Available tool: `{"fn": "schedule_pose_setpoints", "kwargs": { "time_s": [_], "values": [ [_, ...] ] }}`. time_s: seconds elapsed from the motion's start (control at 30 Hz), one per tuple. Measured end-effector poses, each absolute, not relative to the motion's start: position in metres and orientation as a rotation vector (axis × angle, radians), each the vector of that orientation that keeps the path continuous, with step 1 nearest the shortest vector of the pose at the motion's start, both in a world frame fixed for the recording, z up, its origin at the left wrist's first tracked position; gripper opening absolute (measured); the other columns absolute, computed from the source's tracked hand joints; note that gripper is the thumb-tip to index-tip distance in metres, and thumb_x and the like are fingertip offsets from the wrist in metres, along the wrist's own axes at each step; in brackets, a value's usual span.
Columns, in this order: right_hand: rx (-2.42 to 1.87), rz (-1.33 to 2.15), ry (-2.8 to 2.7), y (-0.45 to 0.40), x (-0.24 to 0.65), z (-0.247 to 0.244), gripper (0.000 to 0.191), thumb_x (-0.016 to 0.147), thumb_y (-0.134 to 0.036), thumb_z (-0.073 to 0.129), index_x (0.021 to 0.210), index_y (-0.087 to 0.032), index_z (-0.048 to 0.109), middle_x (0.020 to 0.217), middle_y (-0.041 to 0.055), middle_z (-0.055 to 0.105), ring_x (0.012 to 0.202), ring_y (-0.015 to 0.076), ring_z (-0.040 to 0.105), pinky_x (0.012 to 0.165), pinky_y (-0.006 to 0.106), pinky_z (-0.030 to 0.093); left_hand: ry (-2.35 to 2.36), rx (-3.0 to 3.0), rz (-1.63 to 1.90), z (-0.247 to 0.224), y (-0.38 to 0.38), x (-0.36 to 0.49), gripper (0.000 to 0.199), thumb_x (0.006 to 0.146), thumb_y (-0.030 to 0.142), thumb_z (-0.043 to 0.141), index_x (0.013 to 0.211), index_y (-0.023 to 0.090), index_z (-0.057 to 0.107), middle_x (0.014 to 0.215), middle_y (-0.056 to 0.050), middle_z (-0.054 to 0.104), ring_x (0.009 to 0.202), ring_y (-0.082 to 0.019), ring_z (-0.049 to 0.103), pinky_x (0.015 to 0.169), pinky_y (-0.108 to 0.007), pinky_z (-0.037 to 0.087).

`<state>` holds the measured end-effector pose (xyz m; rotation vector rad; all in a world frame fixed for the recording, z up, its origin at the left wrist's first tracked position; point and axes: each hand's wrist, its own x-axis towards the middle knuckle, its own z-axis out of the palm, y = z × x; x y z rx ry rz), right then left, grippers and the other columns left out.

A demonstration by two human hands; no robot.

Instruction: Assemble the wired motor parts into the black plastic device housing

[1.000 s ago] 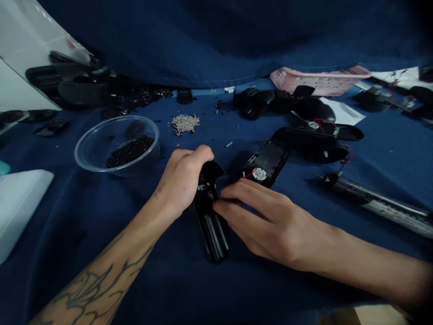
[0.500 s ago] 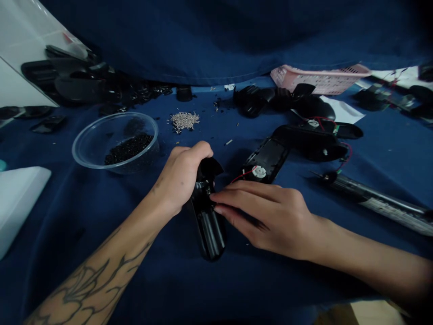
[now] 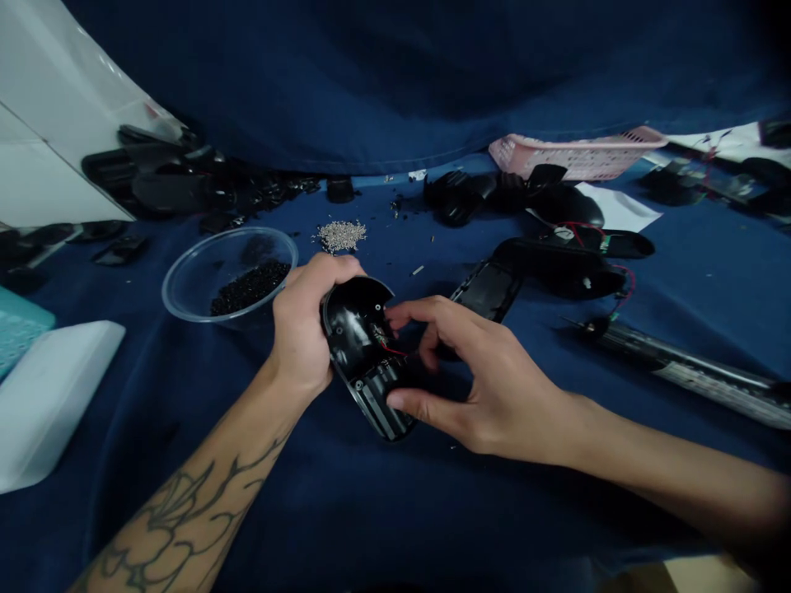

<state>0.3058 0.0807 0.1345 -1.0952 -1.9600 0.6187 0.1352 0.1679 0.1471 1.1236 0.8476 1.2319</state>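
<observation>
Navy cloth [image 3: 321,511] covers the desk [image 3: 710,296]; matching hanging fabric [image 3: 383,74] screens the far side, beside a pale wall panel [image 3: 37,107] at the left. Both forearms reach in from the near corners, the left one tattooed with dark lines, and the wrists converge toward the middle. The left grip [image 3: 302,321] is clamped around the upper left edge of a black plastic housing half [image 3: 355,313], tilting its hollow inside toward the wearer, near the centre of the desk. The right grip [image 3: 494,379] is spread, thumb at the ridged lower section and index fingertip by the right rim; whether that fingertip presses on it cannot be told. Behind sits a pink perforated basket [image 3: 574,156]; at the right lies a black cylinder [image 3: 685,362]. A clear plastic tub [image 3: 185,306] holding small black pieces [image 3: 250,287] stands just beyond the left grip, near a heap of tiny silvery parts [image 3: 342,236]. Inside the housing half runs a thin red wire [image 3: 394,352].
</observation>
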Motion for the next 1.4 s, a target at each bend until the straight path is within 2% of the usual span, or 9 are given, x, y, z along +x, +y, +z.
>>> {"fn": "schedule_pose_setpoints", "kwargs": {
  "time_s": [0.13,0.23,0.33,0.5,0.67,0.8,0.9,1.23,1.4],
  "values": [
    [-1.210,0.667,-1.967,0.084,0.310,0.140,0.062,0.092,-0.025,0.086,0.141,-0.009,0.052,0.111,0.0007,0.061,0.084,0.0078,0.055,0.073,0.020,0.045,0.806,1.197,1.251,0.151,0.158,0.138,0.045,0.087,0.038,0.046,0.062,0.015,0.074,0.059,-0.010,0.065,0.057,-0.022,0.063,0.060,-0.037,0.055],
    [-1.208,0.890,-2.085,0.085,0.313,0.140,0.036,0.097,-0.021,0.080,0.124,-0.008,0.059,0.093,-0.0011,0.062,0.074,0.0080,0.055,0.066,0.021,0.040,0.865,1.282,1.372,0.145,0.155,0.136,0.046,0.090,0.034,0.043,0.061,0.017,0.074,0.062,-0.009,0.069,0.062,-0.021,0.066,0.064,-0.034,0.054],
    [-1.217,0.989,-2.004,0.085,0.313,0.137,0.020,0.095,-0.016,0.080,0.101,-0.010,0.062,0.082,-0.0022,0.061,0.068,0.0083,0.054,0.060,0.022,0.037,0.943,1.370,1.482,0.140,0.160,0.130,0.040,0.092,0.023,0.048,0.062,0.016,0.074,0.071,-0.004,0.070,0.067,-0.013,0.062,0.065,-0.024,0.047],
    [-1.213,0.996,-1.614,0.090,0.319,0.135,0.015,0.095,-0.008,0.074,0.100,-0.012,0.060,0.083,-0.0034,0.065,0.069,0.0082,0.061,0.058,0.019,0.040,0.897,1.283,1.194,0.145,0.170,0.126,0.030,0.081,0.035,0.052,0.072,0.016,0.074,0.074,-0.006,0.069,0.069,-0.019,0.062,0.064,-0.031,0.051],
    [-1.183,0.966,-1.582,0.101,0.330,0.130,0.011,0.100,-0.009,0.069,0.103,-0.011,0.058,0.081,-0.0032,0.065,0.068,0.0086,0.063,0.058,0.018,0.043,0.850,1.398,0.905,0.150,0.162,0.129,0.009,0.067,0.023,0.076,0.073,0.017,0.074,0.074,-0.003,0.069,0.076,-0.019,0.065,0.074,-0.030,0.055],
    [-1.111,0.903,-1.660,0.103,0.334,0.127,0.003,0.100,-0.011,0.069,0.100,-0.010,0.066,0.089,-0.0015,0.066,0.080,0.0102,0.065,0.069,0.018,0.048,0.927,1.539,0.894,0.149,0.154,0.131,0.027,0.067,0.012,0.086,0.093,0.020,0.080,0.080,0.000,0.075,0.080,-0.018,0.069,0.077,-0.027,0.054],
    [-1.100,0.820,-1.702,0.102,0.335,0.126,0.012,0.101,-0.014,0.069,0.090,-0.010,0.069,0.082,-0.0019,0.063,0.074,0.0092,0.061,0.066,0.019,0.045,0.967,1.592,0.890,0.150,0.152,0.131,0.024,0.069,0.016,0.087,0.092,0.020,0.080,0.083,0.001,0.078,0.083,-0.019,0.072,0.078,-0.027,0.055],
    [-1.141,0.731,-1.730,0.102,0.335,0.128,0.013,0.103,-0.019,0.070,0.096,-0.011,0.078,0.079,-0.0027,0.064,0.070,0.0071,0.060,0.061,0.021,0.040,1.044,1.773,0.921,0.151,0.150,0.134,0.017,0.070,0.018,0.081,0.084,0.024,0.077,0.083,0.004,0.078,0.081,-0.019,0.074,0.082,-0.029,0.060],
    [-1.167,0.722,-1.716,0.100,0.334,0.128,0.016,0.103,-0.020,0.070,0.092,-0.012,0.078,0.076,-0.0030,0.062,0.067,0.0064,0.057,0.059,0.021,0.038,1.135,1.760,0.975,0.150,0.145,0.138,0.014,0.070,0.022,0.080,0.083,0.024,0.077,0.076,0.006,0.077,0.074,-0.017,0.074,0.072,-0.026,0.059]
  ]
}}
